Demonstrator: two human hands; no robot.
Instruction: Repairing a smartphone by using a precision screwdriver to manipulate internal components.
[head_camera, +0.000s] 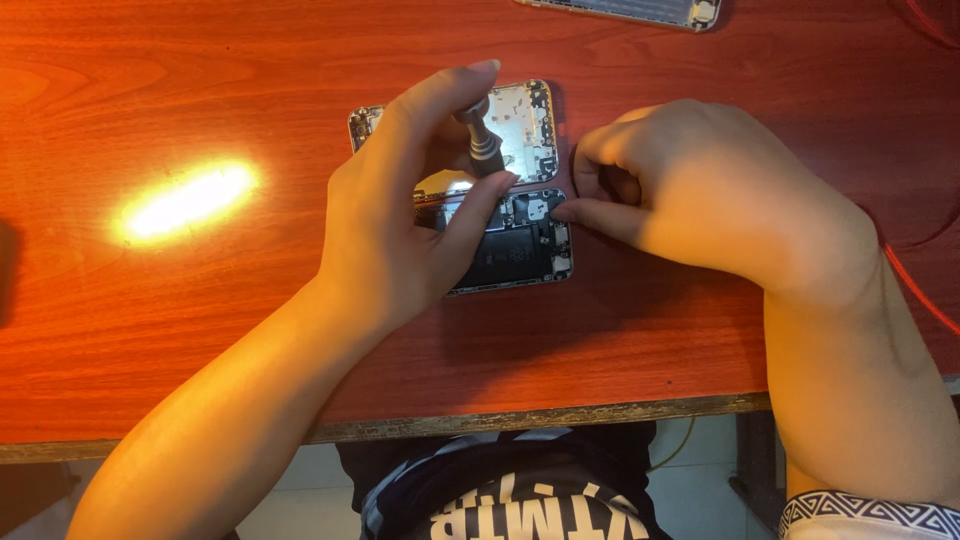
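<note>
An opened smartphone lies on the red-brown wooden table, its black battery and circuit parts exposed. Its lifted screen half lies just behind it, metal backing up. My left hand holds a small metal screwdriver upright between thumb and fingers, tip down over the phone's upper inside. My right hand rests on the table at the phone's right edge, fingers curled, index fingertip touching the phone's frame.
Another phone or phone shell lies at the table's far edge. A thin red cable curves along the right side. A bright lamp reflection shines on the wood at left. The table's worn front edge runs near my body.
</note>
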